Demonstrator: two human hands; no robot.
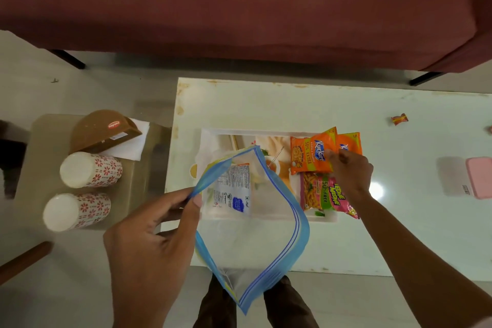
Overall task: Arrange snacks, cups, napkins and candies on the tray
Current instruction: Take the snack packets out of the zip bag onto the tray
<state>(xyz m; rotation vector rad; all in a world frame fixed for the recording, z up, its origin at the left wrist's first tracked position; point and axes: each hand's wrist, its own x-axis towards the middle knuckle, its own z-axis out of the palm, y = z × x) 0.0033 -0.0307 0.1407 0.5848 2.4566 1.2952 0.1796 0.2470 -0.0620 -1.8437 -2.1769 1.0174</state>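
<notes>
Left hand [157, 234]: pinches open bag [250, 224].
Right hand [348, 170]: grips orange packet [311, 153] on tray [210, 138].
Next: release, fetch bag's remaining packet.

You stood in what looked like a home living room: a maroon sofa [239, 5] on dark legs ran along the far side of a pale tiled floor [87, 88]. A glossy white coffee table [292, 106] stood before it, with a small side table [138, 176] at its left.
</notes>
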